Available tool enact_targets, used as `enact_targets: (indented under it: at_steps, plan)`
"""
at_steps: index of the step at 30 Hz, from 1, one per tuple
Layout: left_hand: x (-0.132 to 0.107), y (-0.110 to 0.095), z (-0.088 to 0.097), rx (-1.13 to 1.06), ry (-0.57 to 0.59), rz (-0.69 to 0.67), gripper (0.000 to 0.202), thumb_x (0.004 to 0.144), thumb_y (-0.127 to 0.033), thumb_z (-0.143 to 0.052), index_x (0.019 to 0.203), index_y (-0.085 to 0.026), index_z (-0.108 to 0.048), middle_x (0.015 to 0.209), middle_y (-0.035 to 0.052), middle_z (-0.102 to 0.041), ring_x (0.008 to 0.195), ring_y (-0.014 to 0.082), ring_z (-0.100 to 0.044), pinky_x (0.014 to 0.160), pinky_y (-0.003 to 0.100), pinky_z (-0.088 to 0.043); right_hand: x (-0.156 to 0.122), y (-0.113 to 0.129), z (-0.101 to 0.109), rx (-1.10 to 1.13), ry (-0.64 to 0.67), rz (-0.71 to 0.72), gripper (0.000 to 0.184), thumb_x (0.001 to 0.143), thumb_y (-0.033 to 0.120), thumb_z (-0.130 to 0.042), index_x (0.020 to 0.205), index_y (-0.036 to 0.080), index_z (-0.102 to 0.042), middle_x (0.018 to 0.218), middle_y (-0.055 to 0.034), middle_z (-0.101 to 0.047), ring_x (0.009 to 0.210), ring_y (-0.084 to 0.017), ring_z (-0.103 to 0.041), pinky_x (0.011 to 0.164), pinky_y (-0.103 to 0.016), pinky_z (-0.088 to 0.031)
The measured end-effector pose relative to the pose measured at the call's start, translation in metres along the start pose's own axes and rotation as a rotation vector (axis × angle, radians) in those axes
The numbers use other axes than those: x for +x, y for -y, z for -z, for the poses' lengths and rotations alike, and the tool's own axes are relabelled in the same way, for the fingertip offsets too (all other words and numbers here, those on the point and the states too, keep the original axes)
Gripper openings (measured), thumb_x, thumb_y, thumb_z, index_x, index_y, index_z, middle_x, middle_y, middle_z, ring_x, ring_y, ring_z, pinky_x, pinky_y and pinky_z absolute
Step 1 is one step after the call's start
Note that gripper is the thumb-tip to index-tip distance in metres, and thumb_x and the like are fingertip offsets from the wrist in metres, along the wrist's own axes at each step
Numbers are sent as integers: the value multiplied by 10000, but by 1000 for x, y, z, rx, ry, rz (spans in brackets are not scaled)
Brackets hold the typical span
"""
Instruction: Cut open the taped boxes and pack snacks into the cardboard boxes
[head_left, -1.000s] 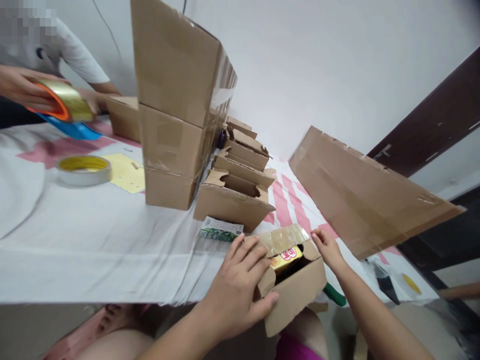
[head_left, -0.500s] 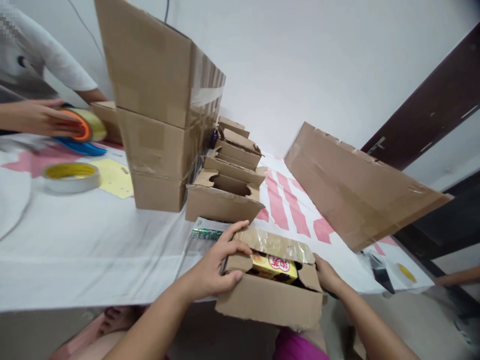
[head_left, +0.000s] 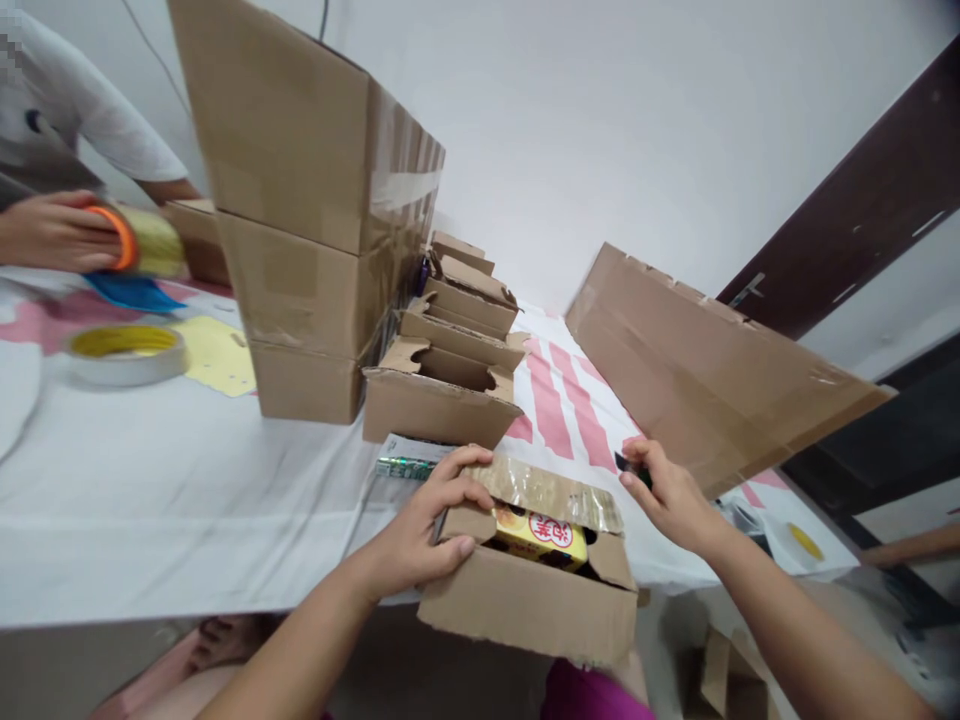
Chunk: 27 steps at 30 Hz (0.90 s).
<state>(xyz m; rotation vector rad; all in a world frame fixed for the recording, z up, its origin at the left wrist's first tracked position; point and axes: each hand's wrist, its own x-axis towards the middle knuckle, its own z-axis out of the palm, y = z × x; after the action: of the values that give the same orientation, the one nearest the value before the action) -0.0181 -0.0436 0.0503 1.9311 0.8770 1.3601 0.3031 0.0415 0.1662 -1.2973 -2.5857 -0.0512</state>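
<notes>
A small open cardboard box [head_left: 525,605] sits at the table's near edge, partly over my lap. A yellow packet [head_left: 536,532] with red print lies inside it, and its far flap carries crinkled tape. My left hand [head_left: 424,525] grips the box's left flap and corner. Just right of the box, my right hand [head_left: 667,495] is raised and closed on a small dark object [head_left: 628,465] with a green part. A small green-printed carton [head_left: 409,460] lies flat just beyond the box.
A row of small open cardboard boxes [head_left: 442,395] runs away from me beside a stack of taped cartons [head_left: 307,240]. A flattened carton [head_left: 705,370] leans at right. A tape roll [head_left: 124,352] lies at left, where another person's hand [head_left: 45,230] holds a tape dispenser [head_left: 142,240].
The box has been pulled toward me and turned square. My right hand left the box's right side and rose, now closed on a small dark object. The other person's hands shifted left.
</notes>
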Motion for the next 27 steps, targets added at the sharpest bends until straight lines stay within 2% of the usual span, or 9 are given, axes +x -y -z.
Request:
enact_targets:
  at_steps: [3, 6, 9, 12, 16, 21, 27]
  plan:
    - [0, -1, 0, -8, -10, -5, 405, 824, -560, -512, 990, -199, -591, 1385, 120, -344, 1320, 327, -336, 1094, 482, -277, 13, 21, 8, -18, 141, 167, 201, 911, 366, -467, 1040, 215, -433, 947, -67, -616, 800, -200, -597, 703, -330, -462]
    - [0, -3, 0, -5, -15, -2, 387, 824, -538, -519, 988, -195, -590, 1386, 123, -352, 1323, 327, -334, 1097, 484, -275, 26, 32, 9, 34, 260, 292, 109, 940, 290, -415, 972, 213, -484, 932, -67, -619, 811, -181, -585, 699, -302, -462]
    - [0, -4, 0, -3, -11, 9, 365, 818, -510, -528, 984, -191, -590, 1390, 127, -354, 1326, 326, -331, 1100, 485, -273, 40, 38, 7, 37, 327, 327, 197, 965, 245, -348, 913, 206, -533, 870, -58, -624, 791, -172, -584, 698, -288, -446]
    - [0, -5, 0, -7, -8, 8, 346, 808, -488, -537, 981, -194, -589, 1389, 122, -353, 1330, 321, -325, 1103, 483, -267, 53, 40, 3, -34, 363, 326, 217, 966, 238, -352, 911, 203, -559, 874, -55, -633, 796, -171, -588, 697, -277, -420]
    - [0, -4, 0, 1, -13, 10, 324, 800, -465, -547, 974, -196, -592, 1385, 117, -355, 1320, 317, -337, 1106, 479, -263, 63, 44, -2, -196, 397, 358, 226, 959, 249, -376, 817, 199, -544, 790, -44, -628, 711, -161, -568, 644, -268, -362]
    - [1, -3, -2, 10, -27, 5, 324, 795, -458, -551, 972, -194, -607, 1376, 116, -366, 1313, 318, -337, 1106, 482, -262, 67, 48, -6, -218, 454, 438, 231, 956, 278, -395, 781, 203, -526, 755, -36, -631, 684, -152, -556, 618, -258, -328]
    - [2, -6, -3, 31, -33, 10, 320, 797, -464, -552, 966, -197, -605, 1374, 111, -381, 1306, 320, -337, 1104, 483, -272, 66, 49, -3, -261, 389, 383, 162, 947, 317, -425, 910, 204, -535, 795, -46, -658, 700, -171, -578, 629, -269, -316]
